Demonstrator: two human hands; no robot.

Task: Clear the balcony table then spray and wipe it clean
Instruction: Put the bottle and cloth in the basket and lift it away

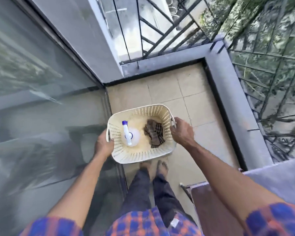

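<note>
Holding basket (140, 159) with spray bottle (131, 136), cloth (154, 133)

— Where is there room around the basket (134, 157)?
— Bare floor tiles (167, 92) lie open from twelve to one o'clock.
— And in the way?
— A glass door (41, 86) close at nine, a grey ledge (232, 92) with a railing (271, 86) on it at three, the tabletop (205, 212) corner at five.
</note>
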